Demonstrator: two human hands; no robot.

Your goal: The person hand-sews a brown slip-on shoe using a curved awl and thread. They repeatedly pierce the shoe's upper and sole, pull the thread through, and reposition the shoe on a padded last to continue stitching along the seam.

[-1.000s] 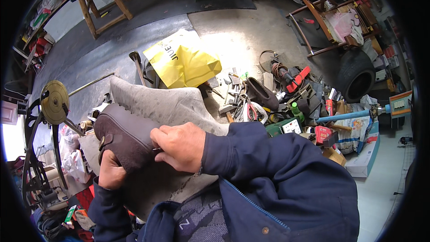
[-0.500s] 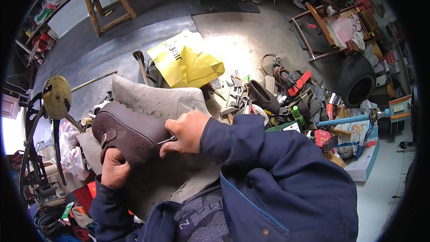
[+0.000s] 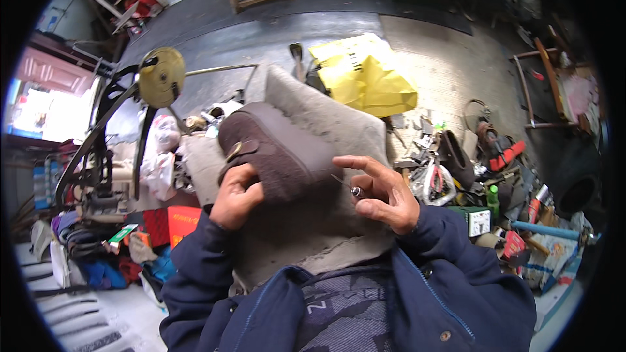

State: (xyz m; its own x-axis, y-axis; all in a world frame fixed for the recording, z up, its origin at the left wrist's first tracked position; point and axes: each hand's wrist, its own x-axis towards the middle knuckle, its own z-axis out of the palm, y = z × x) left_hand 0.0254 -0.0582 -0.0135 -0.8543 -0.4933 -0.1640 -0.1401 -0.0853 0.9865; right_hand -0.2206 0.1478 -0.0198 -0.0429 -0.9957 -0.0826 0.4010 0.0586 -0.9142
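My left hand point(image 3: 236, 199) is closed around the side of a dark brown shoe point(image 3: 280, 146) with a fuzzy upper and a buckled strap. The shoe lies tilted above a worn grey cloth point(image 3: 352, 124) spread over my lap. Just right of the shoe's end is my right hand point(image 3: 388, 197), its thumb and index finger apart. Its other fingers curl round a thin-pointed awl point(image 3: 356, 191) with a metal collar. The awl's point reaches toward the shoe; whether it touches is too fine to tell. Most of its handle is hidden in the palm.
A hand-cranked machine with a brass-coloured wheel point(image 3: 162, 77) stands at the left. Ahead lies a yellow bag point(image 3: 368, 75) on the floor. Tools, a second brown shoe point(image 3: 456, 158) and a green bottle point(image 3: 493, 201) clutter the right. A wooden stool point(image 3: 264, 0) stands farther off.
My right hand has drawn back from the shoe with the awl, and its thumb and index finger have spread. The left hand still grips the shoe. The whole view has swung left.
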